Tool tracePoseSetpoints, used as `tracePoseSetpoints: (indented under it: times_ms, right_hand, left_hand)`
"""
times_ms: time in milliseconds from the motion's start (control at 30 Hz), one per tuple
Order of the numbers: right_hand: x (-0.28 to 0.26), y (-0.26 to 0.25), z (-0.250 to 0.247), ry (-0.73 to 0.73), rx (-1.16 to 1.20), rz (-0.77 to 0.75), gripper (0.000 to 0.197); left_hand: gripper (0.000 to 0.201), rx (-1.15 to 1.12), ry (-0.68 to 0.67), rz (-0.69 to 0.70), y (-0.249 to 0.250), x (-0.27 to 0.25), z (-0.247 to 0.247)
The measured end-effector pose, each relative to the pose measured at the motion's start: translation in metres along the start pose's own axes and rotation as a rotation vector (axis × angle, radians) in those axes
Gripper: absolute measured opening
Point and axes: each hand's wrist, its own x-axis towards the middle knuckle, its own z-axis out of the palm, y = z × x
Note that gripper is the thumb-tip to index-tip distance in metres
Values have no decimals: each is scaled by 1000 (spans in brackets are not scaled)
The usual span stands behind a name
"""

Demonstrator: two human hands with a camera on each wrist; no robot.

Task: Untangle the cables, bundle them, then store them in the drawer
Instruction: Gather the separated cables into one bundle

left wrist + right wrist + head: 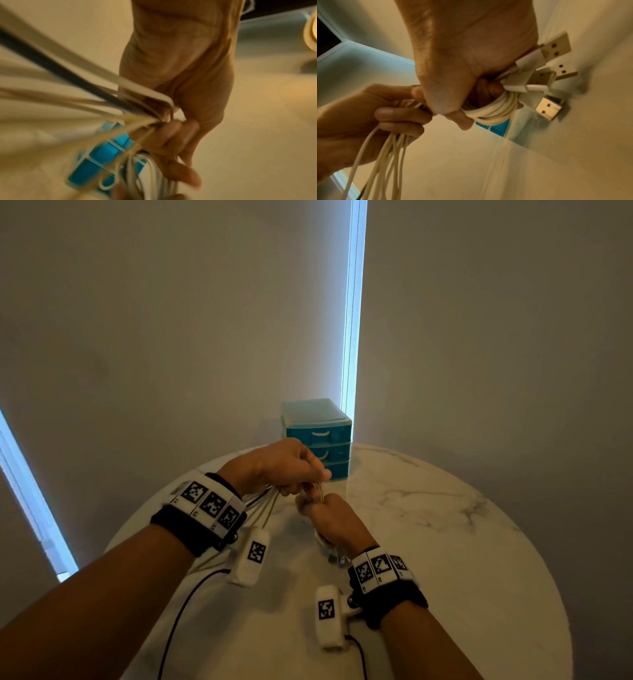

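Several white USB cables (pixel 494 112) are wound in a coil round the fingers of my right hand (pixel 329 517), which grips them; their USB plugs (pixel 554 50) stick out past the fist. My left hand (pixel 291 467) holds the loose strands (pixel 388 155) of the same cables, pulled taut and trailing down towards the wrist. Both hands meet above the middle of the round table, just in front of the blue drawer unit (pixel 317 436). In the left wrist view the strands (pixel 85 105) fan out blurred from my left fingers (pixel 173 136). All three drawers look closed.
The round marble table (pixel 445 525) stands against a pale wall. The drawer unit sits at its far edge. A black lead (pixel 181 607) from the wrist camera runs over the near left of the tabletop. A bright window strip (pixel 352 302) rises behind the drawers.
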Motion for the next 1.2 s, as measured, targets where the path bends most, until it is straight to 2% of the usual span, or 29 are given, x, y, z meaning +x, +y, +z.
tracePoseSetpoints:
  times_ms: [67,200,267,333,433,533,600,667,800,833,900,967,1033,1100,1200]
  right_hand:
    - [-4,-3,-2,-4,59,53,37]
    - [3,5,-5,4,87,38,43]
    - [-1,3,-11,14,58,43,31]
    - [-1,8,-15,33,129,59,29]
    - [0,10,-21,78,48,62,30]
    - [-1,10,-21,104,33,70,35]
    - [-1,9,-20,66,13,59,50]
    - [-2,4,-17,21,-26,74,65]
    - [1,5,-13,-71,-2,87,77]
    - [2,7,-14,-72,12,78,77]
    - [0,8,-16,-81,32,45,65]
    - [-1,6,-16,-103,69,31,64]
    - [-4,-1,-15,-132,66,92,77]
    - [-6,-7,-13,-157,18,165,88]
    - [-7,-12,-11,-182,-24,184,90]
  left_hand:
    - [26,47,-3,31,0,-1,1]
    - [34,95,-60,38,-9,0,2]
    - [37,166,-68,7,-14,1,6]
    - [48,202,-97,-87,-17,-1,12]
    - [55,131,-119,-210,-20,-8,18]
    - [73,-25,-91,-179,-26,-6,10]
    - [80,-73,-30,-149,-28,1,3]
    - [72,-91,26,-129,-27,9,3]
    - [42,-249,60,-147,-23,21,13]
    - [39,-293,51,-153,-23,23,15]
    - [41,-319,51,-151,-22,27,19]
    - [55,-162,93,-124,-19,30,21]
    - [67,74,171,-51,-17,33,24]
    - [69,253,252,16,-17,37,24]
    - [63,493,361,65,-11,33,25]
